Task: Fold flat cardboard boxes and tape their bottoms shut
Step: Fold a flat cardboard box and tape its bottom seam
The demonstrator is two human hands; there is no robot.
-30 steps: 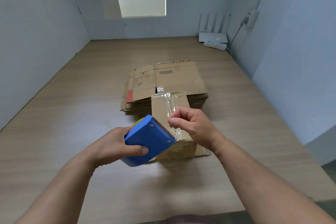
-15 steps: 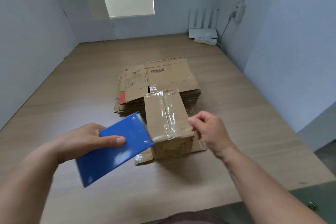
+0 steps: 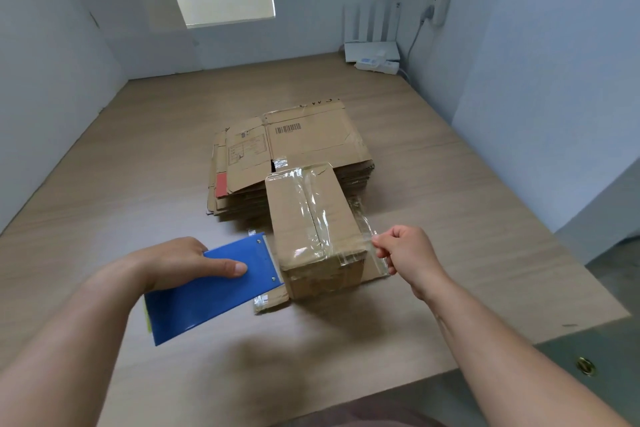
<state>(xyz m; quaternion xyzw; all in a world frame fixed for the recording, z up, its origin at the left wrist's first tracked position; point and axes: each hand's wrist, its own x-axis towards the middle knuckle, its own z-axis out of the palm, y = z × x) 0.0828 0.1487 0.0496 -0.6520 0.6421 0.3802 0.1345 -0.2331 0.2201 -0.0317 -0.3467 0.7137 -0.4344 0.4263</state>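
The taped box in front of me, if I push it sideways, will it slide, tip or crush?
Box probably slides easily: small, thin cardboard on a smooth table. Unlikely to tip, being squat with flaps splayed at its base. Likely dents if squeezed; its near wall already looks creased.

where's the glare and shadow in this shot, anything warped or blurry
Head view: white glare streaks on the clear tape over the box, a faint sheen on the blue tape dispenser; soft shadow lies on the table at the box's near side; the wide-angle lens bows the walls and table edges; no obvious motion blur.
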